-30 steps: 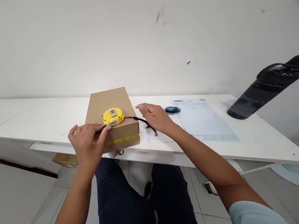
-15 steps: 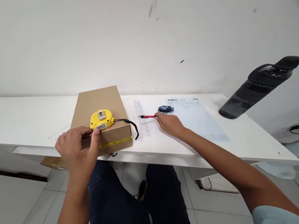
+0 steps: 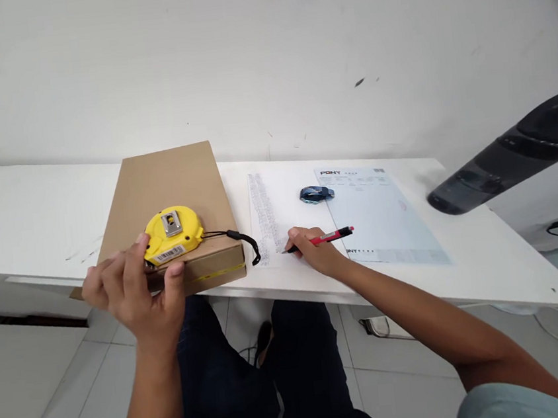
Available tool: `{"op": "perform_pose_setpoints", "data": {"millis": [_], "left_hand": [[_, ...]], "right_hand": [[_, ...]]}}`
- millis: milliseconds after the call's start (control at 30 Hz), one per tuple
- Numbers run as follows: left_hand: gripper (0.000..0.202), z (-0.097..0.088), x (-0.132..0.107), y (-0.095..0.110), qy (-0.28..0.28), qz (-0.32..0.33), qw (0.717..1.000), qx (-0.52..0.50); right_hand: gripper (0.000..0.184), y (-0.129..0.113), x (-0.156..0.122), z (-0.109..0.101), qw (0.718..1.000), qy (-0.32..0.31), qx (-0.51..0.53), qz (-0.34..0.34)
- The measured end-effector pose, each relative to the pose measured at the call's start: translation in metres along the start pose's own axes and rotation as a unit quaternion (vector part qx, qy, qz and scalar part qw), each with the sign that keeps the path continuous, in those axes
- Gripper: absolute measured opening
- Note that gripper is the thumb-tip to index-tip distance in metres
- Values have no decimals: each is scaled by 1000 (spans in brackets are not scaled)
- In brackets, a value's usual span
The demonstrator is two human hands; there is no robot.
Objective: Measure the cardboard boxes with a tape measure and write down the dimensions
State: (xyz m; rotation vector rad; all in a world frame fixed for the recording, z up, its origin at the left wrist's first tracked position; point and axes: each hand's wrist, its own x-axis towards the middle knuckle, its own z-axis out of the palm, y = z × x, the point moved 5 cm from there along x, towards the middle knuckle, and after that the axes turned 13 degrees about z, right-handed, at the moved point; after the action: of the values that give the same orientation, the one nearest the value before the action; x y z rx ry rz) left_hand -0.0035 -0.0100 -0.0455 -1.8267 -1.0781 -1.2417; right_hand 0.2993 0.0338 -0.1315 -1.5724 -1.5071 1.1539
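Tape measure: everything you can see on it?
The tape measure has a rounded yellow, plastic-looking case, a metal clip facing up and a barcode label on its near side. A black strap trails from its right end. The case lies on its side at the near edge of the cardboard box, left-hand fingers touching its left end.

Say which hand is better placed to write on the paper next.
Probably the right hand: it holds the pen, tip at the paper. The left hand is occupied at the tape measure and box.
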Motion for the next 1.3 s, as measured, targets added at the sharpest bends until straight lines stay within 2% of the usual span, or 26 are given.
{"op": "perform_pose_setpoints", "data": {"millis": [67,267,433,800,967,1300], "left_hand": [[49,0,-3,-1,6,-2,1000,7],[42,2,-3,-2,10,-19,1000,-20],[40,4,-1,0,48,-38,997,-36],[40,4,1,0,52,-25,998,-12],[43,5,3,2,69,-14,998,1],[42,4,1,2,75,-12,997,-1]], "right_hand": [[54,-1,2,-1,1000,19,-18,16],[46,-1,2,3,999,17,-41,25],[43,0,1,3,999,9,-46,28],[44,0,0,1,999,25,-31,23],[44,0,0,2,999,13,-26,22],[46,-1,0,-2,998,45,-26,28]]}}
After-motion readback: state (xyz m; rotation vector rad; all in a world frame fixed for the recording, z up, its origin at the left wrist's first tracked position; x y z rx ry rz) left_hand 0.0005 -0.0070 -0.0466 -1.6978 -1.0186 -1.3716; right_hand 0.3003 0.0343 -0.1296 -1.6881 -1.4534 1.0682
